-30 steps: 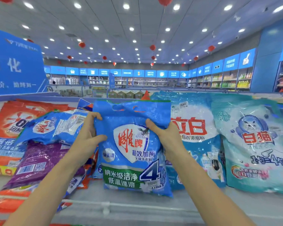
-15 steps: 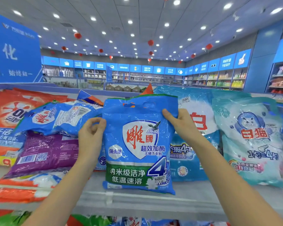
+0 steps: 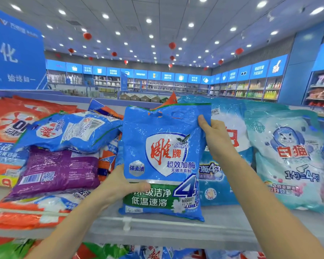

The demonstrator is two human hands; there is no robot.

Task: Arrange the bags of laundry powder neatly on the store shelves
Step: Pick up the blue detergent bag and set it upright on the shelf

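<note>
Laundry powder bag (image 3: 163, 156), blue, stands upright on the shelf (image 3: 176, 230) near its front edge. The left hand (image 3: 120, 186) grips its lower left edge, thumb across the front; the right hand (image 3: 215, 139) pinches its upper right edge. A purple bag (image 3: 58, 174) lies flat to its left.

There are two glossy blue plastic bags with a red-lettered white shield (image 3: 163, 157) (image 3: 69, 129), one purple plastic bag (image 3: 58, 172) and one pale turquoise cat-printed bag (image 3: 288, 161). Also one white-and-blue plastic bag (image 3: 228, 128) and at least three orange plastic bags (image 3: 6, 124) (image 3: 26, 215) (image 3: 106, 156).
</note>
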